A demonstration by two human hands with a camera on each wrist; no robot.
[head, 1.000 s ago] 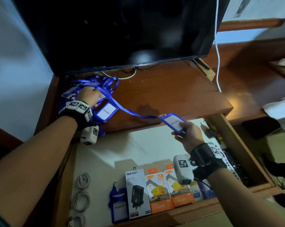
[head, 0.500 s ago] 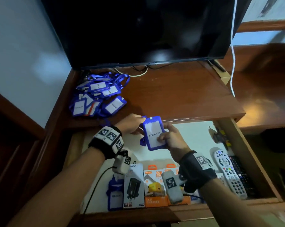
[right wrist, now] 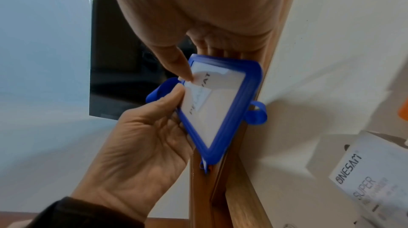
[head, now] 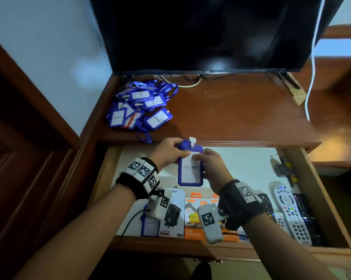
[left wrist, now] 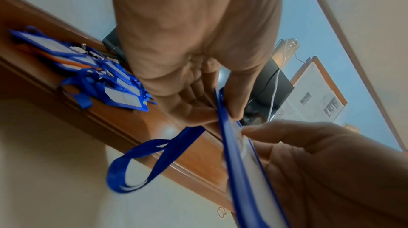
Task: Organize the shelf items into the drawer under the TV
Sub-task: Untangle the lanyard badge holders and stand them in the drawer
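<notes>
Head view shows your left hand (head: 168,152) pinching the top left corner of a blue plastic badge holder with a white card reading PELAWAT (head: 190,168), while your right hand (head: 210,165) grips its right edge, thumb laid on the card face. Both hands are closed on it, fingers curled behind the frame. You hold it upright and face-up over the open wooden drawer with a pale lining (head: 241,164), probably to square it up and tuck its strap away before laying it down. The left wrist view shows the blue fabric lanyard (left wrist: 141,160) hanging in a loose loop under the holder, so it likely needs gathering or it will trail over the drawer edge.

Just beyond your hands, on the far left of the brown wooden shelf (head: 231,110), lies the heap of blue badge holders with tangled lanyards (head: 140,106), not yet moved. One loop hangs over the shelf's near edge.

At the near edge of the drawer, one blue badge holder (head: 149,224) already lies at the left, beside a row of boxed chargers, one white and two orange (head: 192,217). To the right lie several grey and black remote controls (head: 291,213). A slot beside the stored holder looks the sensible place for yours.

Behind the shelf stands the black flat-screen TV (head: 200,33), with a white cable (head: 312,63) hanging at its right.
</notes>
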